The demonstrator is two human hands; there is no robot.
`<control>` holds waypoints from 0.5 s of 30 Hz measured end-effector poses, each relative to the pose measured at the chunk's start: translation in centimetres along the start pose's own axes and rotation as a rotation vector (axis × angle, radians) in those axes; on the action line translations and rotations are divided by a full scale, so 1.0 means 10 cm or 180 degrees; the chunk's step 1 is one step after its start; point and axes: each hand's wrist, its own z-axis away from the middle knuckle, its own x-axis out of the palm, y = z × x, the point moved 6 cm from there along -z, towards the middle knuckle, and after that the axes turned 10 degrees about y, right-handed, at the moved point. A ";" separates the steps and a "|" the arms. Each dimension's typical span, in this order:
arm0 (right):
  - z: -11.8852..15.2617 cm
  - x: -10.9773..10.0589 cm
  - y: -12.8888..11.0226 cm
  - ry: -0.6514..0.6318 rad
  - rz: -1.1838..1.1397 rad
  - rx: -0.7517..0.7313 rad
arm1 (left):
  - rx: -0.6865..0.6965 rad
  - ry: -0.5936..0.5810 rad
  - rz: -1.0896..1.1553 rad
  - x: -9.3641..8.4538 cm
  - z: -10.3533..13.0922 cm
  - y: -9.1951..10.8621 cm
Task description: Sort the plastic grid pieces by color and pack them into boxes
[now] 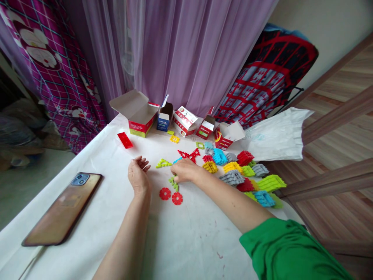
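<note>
My left hand (139, 175) rests on the white table with loosely curled, parted fingers and nothing in it. My right hand (183, 171) reaches down among the pieces, its fingers together beside a green piece (174, 184) and a blue piece (177, 160); what its fingertips hold is hidden. Between the hands lies a yellow-green triangular piece (163, 163). Two red round notched pieces (165, 193) are nearer to me. Behind my right hand are red joined pieces (190, 155). Stacks of coloured pieces, among them a grey stack (232, 177), sit to the right.
Several open cardboard boxes (185, 121) line the back of the table (116, 217). A red tray (125, 140) and a phone (62, 210) with a cable are on the left. A white bag (276, 134) lies at the back right.
</note>
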 end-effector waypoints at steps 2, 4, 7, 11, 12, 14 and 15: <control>-0.02 -0.03 -0.02 -0.0050 0.0059 -0.0026 | 0.0021 0.0036 0.0019 -0.01 -0.01 0.00; -0.04 -0.05 -0.03 -0.0079 0.0106 -0.0111 | 0.0027 0.0064 0.0034 -0.01 -0.02 0.00; -0.06 -0.03 0.02 -0.0044 0.0027 -0.0207 | 0.0013 0.0098 0.0053 -0.02 -0.03 0.01; -0.12 -0.03 0.21 0.0298 -0.0314 0.0104 | -0.0031 0.0125 0.0076 -0.03 -0.04 0.01; -0.14 -0.05 0.27 0.0431 -0.0366 0.0282 | -0.0040 0.0128 0.0080 -0.03 -0.05 0.01; -0.18 -0.09 0.34 0.0653 -0.0394 0.0617 | -0.0045 0.0127 0.0084 -0.03 -0.05 0.01; -0.21 -0.11 0.36 0.0705 -0.0391 0.0751 | -0.0042 0.0124 0.0084 -0.03 -0.04 0.01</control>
